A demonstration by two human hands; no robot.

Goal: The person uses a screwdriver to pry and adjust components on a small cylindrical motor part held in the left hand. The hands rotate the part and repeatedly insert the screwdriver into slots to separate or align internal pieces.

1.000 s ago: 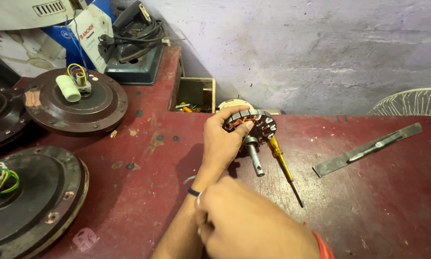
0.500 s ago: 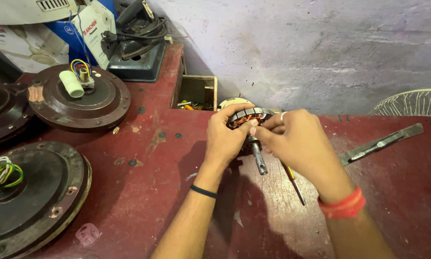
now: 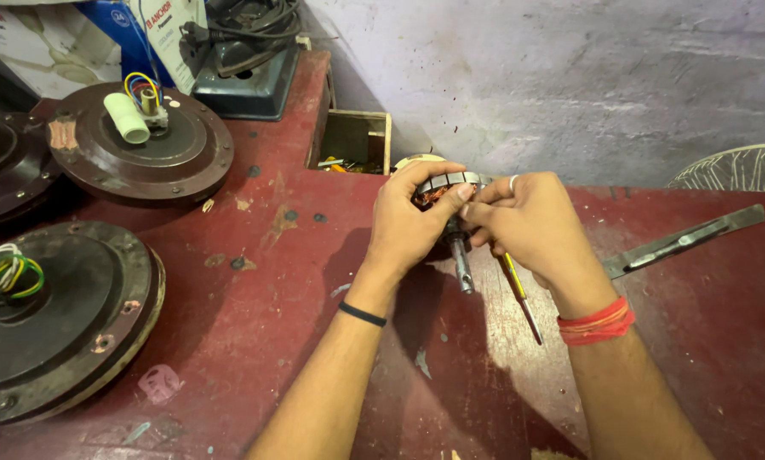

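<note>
The stator (image 3: 447, 189) is held just above the red bench (image 3: 255, 281), the left hand (image 3: 408, 223) clasped round its rim and the right hand (image 3: 531, 226) pinching its top, screwdriver (image 3: 518, 294) tucked beneath. It looks heavy and stiff; the copper windings seem fragile, so rim or shaft (image 3: 461, 266) is the safer hold.

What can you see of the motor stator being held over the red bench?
The motor stator is a round core: grey steel laminations on the rim, copper windings inside, a steel shaft pointing down toward the camera. It hangs above the red bench. The left hand cups it; the right hand pinches its edge.
</note>
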